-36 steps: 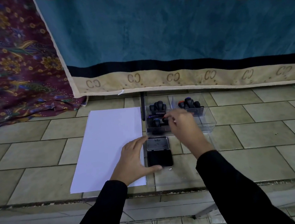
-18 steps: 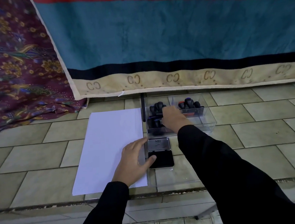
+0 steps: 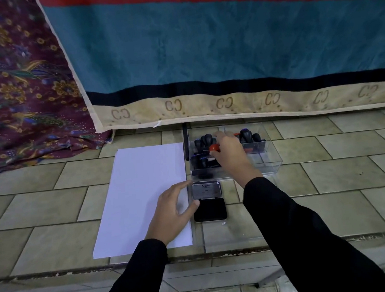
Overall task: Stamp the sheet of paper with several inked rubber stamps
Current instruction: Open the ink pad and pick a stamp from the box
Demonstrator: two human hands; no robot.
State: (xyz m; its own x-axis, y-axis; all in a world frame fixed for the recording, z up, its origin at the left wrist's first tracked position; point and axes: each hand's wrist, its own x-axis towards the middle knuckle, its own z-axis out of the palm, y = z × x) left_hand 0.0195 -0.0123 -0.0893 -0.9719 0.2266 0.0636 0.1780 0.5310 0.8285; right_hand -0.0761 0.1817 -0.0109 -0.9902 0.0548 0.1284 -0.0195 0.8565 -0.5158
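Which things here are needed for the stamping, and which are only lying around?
For the job: sheet of paper; open ink pad; clear box of black-handled stamps; red-knobbed stamp, held by the right hand; left hand, resting on the paper.

Lying about: blue and red towel; floral cloth.

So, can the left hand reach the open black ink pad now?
Probably yes: the left hand rests on the white paper sheet, its thumb beside the open black ink pad, nothing between them.

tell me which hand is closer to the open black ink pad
Left. The left hand rests on the white paper sheet, thumb beside the black ink pad; the right hand is beyond it, pinching a red-knobbed stamp.
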